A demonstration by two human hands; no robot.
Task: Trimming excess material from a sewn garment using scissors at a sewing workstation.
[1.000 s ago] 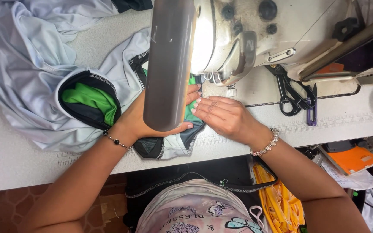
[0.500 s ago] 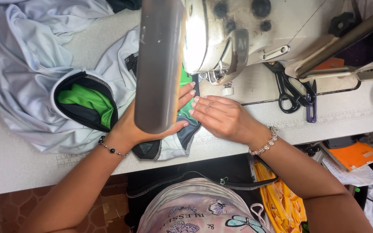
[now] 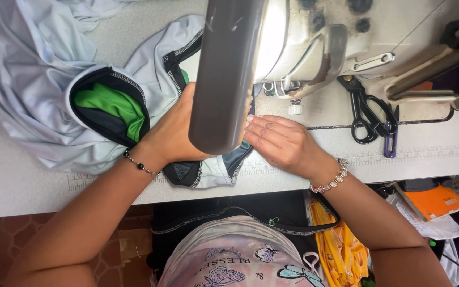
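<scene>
Lamp arm (image 3: 224,74) swung further over left hand (image 3: 173,133); scissors (image 3: 370,114) beside.

The garment (image 3: 43,95) is pale blue-grey with black trim stitched in white and a bright green lining (image 3: 115,106). The tabletop (image 3: 22,183) is speckled off-white. At 3 o'clock lie black scissors (image 3: 370,114); at 4 o'clock, an orange booklet (image 3: 434,199).

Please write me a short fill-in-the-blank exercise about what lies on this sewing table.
1. Both hands, left hand and right hand, press flat on the pale grey garment under the ____ machine.
2. The garment's inner lining is bright ____.
3. The black-handled ____ lie right of the machine.
4. Each wrist wears a beaded ____.

Missing words: sewing; green; scissors; bracelet
</scene>
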